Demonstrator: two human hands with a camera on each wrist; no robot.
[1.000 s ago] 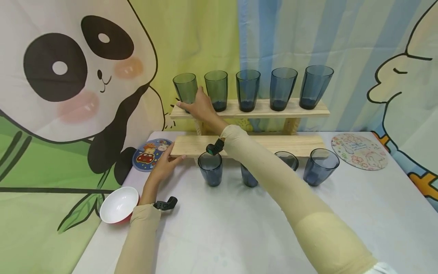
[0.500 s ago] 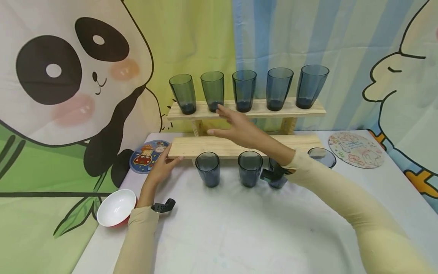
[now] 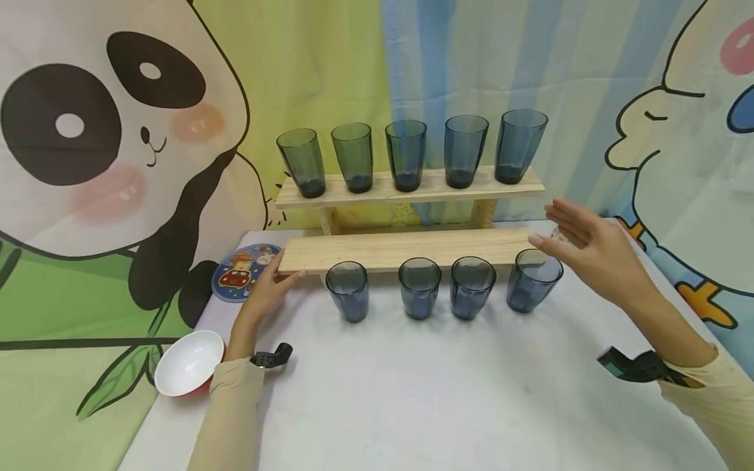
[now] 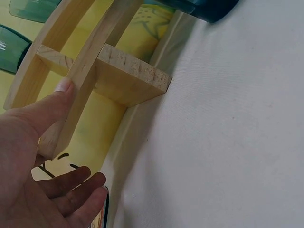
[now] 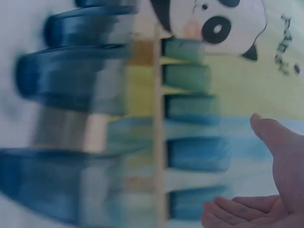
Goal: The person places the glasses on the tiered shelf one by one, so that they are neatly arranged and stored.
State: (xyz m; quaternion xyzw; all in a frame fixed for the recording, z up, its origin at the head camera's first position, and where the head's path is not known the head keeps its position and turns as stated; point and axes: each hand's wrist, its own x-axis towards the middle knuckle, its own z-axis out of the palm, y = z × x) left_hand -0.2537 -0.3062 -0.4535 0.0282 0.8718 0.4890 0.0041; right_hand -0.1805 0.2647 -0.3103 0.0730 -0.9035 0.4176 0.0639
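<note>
Near the left end of the lower board of a two-tier wooden shelf [image 3: 406, 247], my left hand [image 3: 263, 294] pinches the plank. Its thumb [image 4: 64, 90] lies on the plank's edge; the other fingers are partly behind it or free. My right hand [image 3: 601, 258], fingers extended and thumb apart, is in the air just right of the rightmost front glass [image 3: 533, 280] and holds nothing. Several blue-tinted glasses stand upright in a row on the upper board, among them a middle glass [image 3: 405, 156]. In front of the shelf, more glasses stand on the table, including a left one [image 3: 347, 292].
A white bowl [image 3: 190, 362] with a red outside sits at the table's left edge. Behind my left hand lies a round blue mat [image 3: 243, 271] with a cartoon car. Printed curtains hang behind the shelf. The right wrist view is blurred.
My right hand has left the leftmost upper glass and swept right, past the front glasses, to the shelf's right end. My left hand stays at the lower board. The head view has shifted slightly.
</note>
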